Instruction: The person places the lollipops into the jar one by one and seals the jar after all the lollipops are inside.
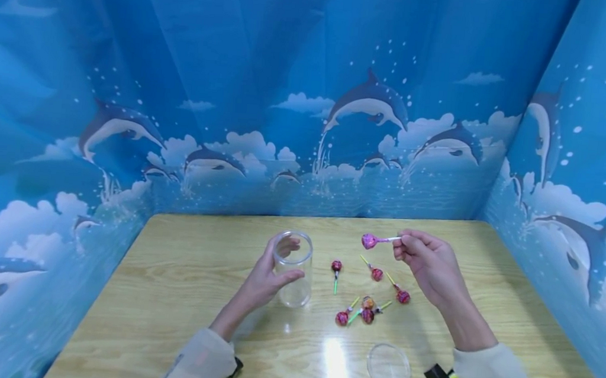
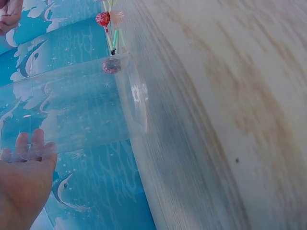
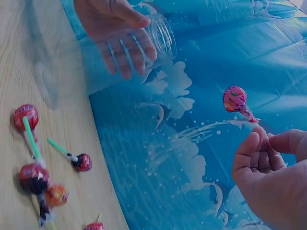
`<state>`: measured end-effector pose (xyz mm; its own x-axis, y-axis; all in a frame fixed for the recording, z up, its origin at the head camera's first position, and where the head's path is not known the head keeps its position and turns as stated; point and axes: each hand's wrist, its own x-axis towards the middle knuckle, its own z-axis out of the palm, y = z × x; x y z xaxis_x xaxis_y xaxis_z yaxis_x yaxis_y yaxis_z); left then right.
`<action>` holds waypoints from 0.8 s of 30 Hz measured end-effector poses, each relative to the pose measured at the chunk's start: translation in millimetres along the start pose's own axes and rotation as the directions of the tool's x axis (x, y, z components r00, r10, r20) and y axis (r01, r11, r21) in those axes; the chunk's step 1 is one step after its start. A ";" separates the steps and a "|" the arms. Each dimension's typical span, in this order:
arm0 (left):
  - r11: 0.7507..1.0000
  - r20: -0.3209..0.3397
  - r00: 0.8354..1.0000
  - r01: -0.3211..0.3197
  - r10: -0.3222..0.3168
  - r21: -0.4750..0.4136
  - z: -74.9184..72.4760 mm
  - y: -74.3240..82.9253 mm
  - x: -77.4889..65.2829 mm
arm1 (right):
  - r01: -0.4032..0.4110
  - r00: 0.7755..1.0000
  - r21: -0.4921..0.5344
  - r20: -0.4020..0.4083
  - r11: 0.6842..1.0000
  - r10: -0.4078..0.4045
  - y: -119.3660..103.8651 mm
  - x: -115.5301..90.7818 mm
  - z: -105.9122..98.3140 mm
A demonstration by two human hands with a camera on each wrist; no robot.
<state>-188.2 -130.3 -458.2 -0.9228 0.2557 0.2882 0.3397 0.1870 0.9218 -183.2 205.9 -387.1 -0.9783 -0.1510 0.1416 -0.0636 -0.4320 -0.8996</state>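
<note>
My left hand (image 1: 259,283) grips a clear cylindrical jar (image 1: 295,289) near its top, fingers and thumb round its wall. The jar's mouth faces up, and no candy shows inside. To the right, my right hand (image 1: 435,270) pinches the white stick of a pink-wrapped lollipop (image 1: 369,241) between thumb and fingertips. That lollipop is held in the air with its head toward the jar, as the right wrist view shows too. Between and below the hands, several lollipops lie on the table, among them a dark red one (image 1: 336,266) by the jar and an orange one (image 1: 367,302) in a cluster.
A round clear lid (image 1: 388,368) lies on the wooden table (image 1: 165,309) near the front, left of the right sleeve. Blue curtains (image 1: 244,119) printed with dolphins stand behind the table and along both sides.
</note>
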 end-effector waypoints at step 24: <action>1.000 0.006 1.000 0.002 -0.002 0.014 0.1 -0.3 0.0 | -0.110 0.987 -0.015 0.118 0.994 0.111 27.3 30.7 70.6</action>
<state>-188.3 -130.3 -458.5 -0.9225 0.2607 0.2846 0.3402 0.2012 0.9186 -201.1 126.6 -378.2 -0.9492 -0.3020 0.0886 0.0416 -0.3993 -0.9159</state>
